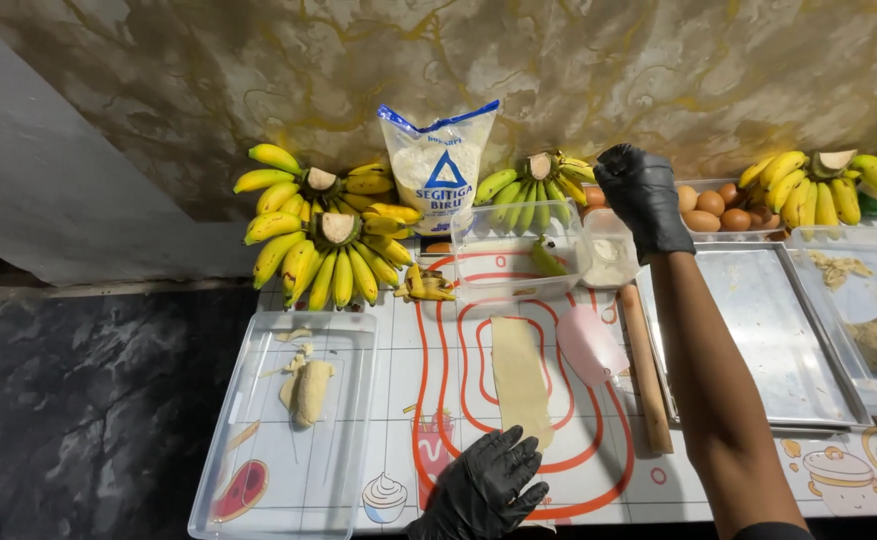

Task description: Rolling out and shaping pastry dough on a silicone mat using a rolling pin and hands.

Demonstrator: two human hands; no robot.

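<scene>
Dough strip (pixel 520 378) lies flat on the patterned mat (pixel 438 330), long axis running away from us; our left hand (pixel 483 487), black-gloved, rests fingers spread at its near end, gripping nothing. We judge it thin, soft, light, prone to stretch or tear: lift from an end, supporting underneath. Right hand (pixel 644 196) is raised over the small flour tub (pixel 608 262), fingers bunched; can't tell if it holds anything. Clear box (pixel 513 250) has a green bit; left tray (pixel 288 430) holds a dough roll.

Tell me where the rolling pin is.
The rolling pin lies right of centre in the head view, between the pink scraper and the metal tray.
</scene>
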